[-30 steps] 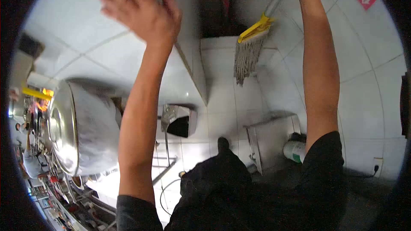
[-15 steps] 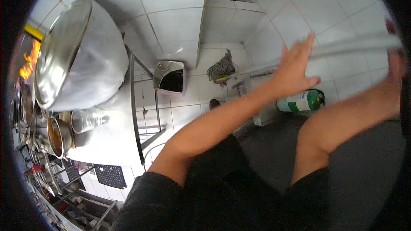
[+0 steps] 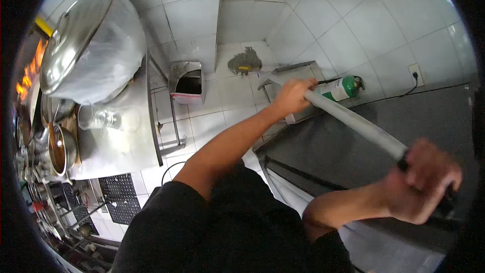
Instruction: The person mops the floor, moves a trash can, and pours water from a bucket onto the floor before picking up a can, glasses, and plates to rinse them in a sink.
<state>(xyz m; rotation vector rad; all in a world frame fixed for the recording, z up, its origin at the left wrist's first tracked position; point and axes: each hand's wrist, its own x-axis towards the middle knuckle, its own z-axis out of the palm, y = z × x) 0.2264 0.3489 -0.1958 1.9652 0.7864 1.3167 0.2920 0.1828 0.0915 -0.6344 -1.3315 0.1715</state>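
Observation:
A mop [image 3: 356,121] with a long pale handle runs slantwise from lower right to upper left. My left hand [image 3: 295,96] is closed around the handle at about its middle. Near the black-tipped upper end, my right hand [image 3: 423,181] grips it in a fist and looks a little blurred. The grey string mop head [image 3: 244,61], with a yellow clamp, rests on the white tiled floor by the wall recess.
A green and white cylinder [image 3: 339,88] lies beyond the handle, near a dark counter [image 3: 384,114]. On the left, a steel table [image 3: 113,151] holds a large lidded pot [image 3: 103,50] and a glass jar [image 3: 93,116]. Flames [image 3: 33,71] burn far left. A bin [image 3: 187,82] stands on the floor.
My left hand, earlier spread apart from the handle, has closed on it. My right hand has come down with the handle's end. The mop head has spread out on the floor.

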